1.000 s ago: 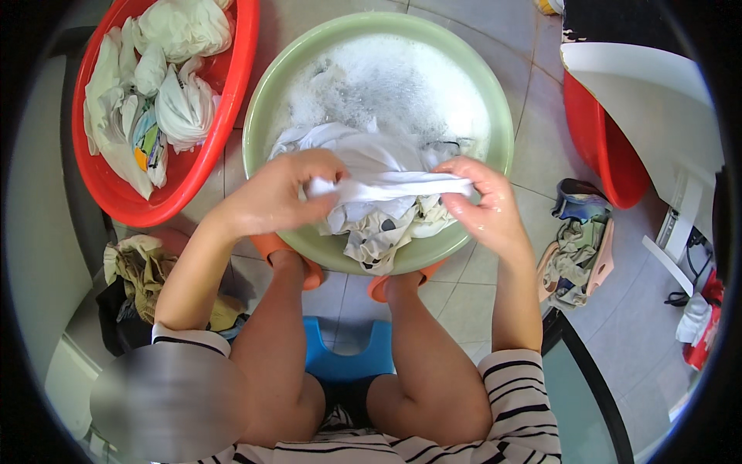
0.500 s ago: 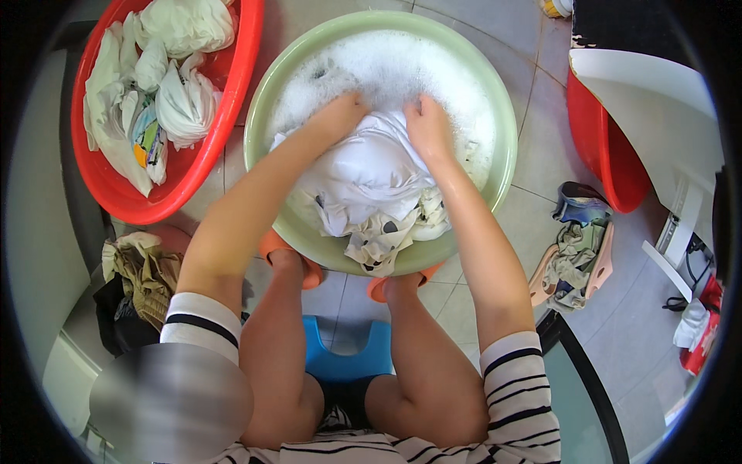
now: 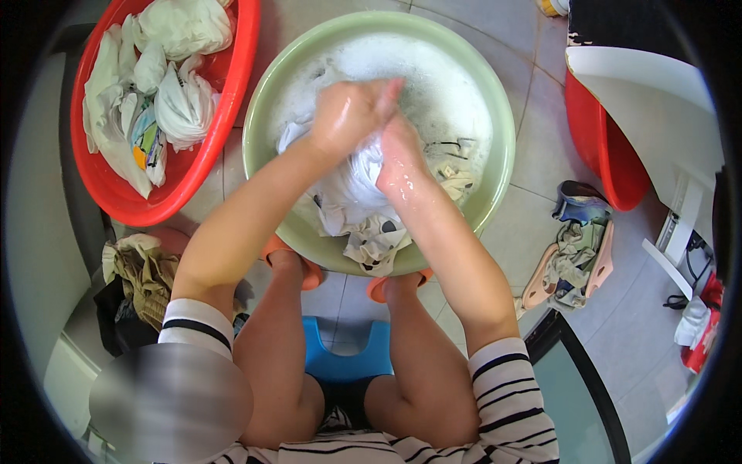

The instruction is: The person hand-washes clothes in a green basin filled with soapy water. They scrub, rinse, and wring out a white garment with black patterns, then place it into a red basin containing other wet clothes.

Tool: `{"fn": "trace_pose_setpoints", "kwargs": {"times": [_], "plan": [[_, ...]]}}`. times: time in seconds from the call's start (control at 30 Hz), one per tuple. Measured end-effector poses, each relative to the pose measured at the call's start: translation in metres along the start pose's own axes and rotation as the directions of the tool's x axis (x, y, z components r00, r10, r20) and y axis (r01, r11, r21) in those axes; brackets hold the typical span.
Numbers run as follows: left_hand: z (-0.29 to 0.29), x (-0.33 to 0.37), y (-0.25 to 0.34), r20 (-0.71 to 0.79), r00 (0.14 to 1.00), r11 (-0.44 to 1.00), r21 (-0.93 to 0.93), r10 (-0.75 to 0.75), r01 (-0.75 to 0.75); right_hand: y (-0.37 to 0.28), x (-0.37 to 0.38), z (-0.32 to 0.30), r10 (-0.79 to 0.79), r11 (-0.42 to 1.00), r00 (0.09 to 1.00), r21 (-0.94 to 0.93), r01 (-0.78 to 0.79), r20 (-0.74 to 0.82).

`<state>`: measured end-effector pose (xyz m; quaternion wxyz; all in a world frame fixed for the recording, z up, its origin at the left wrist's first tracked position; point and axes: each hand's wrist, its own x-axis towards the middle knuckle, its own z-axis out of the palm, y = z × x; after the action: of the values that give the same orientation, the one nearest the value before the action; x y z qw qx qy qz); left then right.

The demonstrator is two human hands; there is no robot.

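At the far left we note a red tub holding white laundry, its place presumably chosen to be within arm's reach. Near left, a heap of brown clothes lies on the floor, apart from the white load.

In the middle, a green basin stands just beyond the orange slippers and blue stool, a position that we judge lets both hands meet over it. The left hand is over the basin, bent across the right; its fingers look curled, but we cannot tell whether they grip cloth. The white cloth lies in the basin, bunched up against the hands. A dark-spotted cloth overlies the near rim. The right hand touches the white cloth; its fingers are partly hidden, so their closure we cannot tell. Suds cover the far part.

At right, we record a greyish garment between pink slippers, perhaps keeping it off the tiles.
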<state>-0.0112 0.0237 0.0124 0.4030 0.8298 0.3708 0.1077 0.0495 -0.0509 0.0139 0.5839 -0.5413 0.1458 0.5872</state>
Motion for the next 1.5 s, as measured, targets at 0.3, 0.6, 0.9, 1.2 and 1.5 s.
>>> {"fn": "trace_pose_setpoints", "kwargs": {"times": [0.3, 0.6, 0.9, 1.2, 1.5], "plan": [[0.008, -0.008, 0.002, -0.071, 0.997, 0.989, -0.15, -0.012, 0.001, -0.024, 0.011, -0.031, -0.134, 0.921, 0.99, -0.366, 0.137, 0.032], [-0.016, 0.011, -0.028, 0.03, 0.946, 0.925, -0.205, -0.322, 0.321, -0.08, 0.024, -0.095, -0.299, -0.053, 0.835, -0.882, 0.469, 0.462], [0.028, 0.015, -0.059, 0.328, 0.813, 0.876, 0.165, -0.481, 0.452, -0.017, 0.066, -0.075, -0.478, 0.251, 0.849, -0.891, 0.377, 0.225], [0.016, -0.041, 0.028, 0.028, 0.95, 0.919, -0.264, 0.312, -0.293, -0.021, 0.015, -0.027, -0.173, 0.981, 0.978, 0.104, 0.161, 0.115], [0.015, -0.025, 0.016, -0.102, 0.961, 0.964, -0.039, 0.259, -0.264, -0.006, -0.009, -0.015, -0.034, 0.999, 0.998, 0.015, 0.033, 0.048]]}}
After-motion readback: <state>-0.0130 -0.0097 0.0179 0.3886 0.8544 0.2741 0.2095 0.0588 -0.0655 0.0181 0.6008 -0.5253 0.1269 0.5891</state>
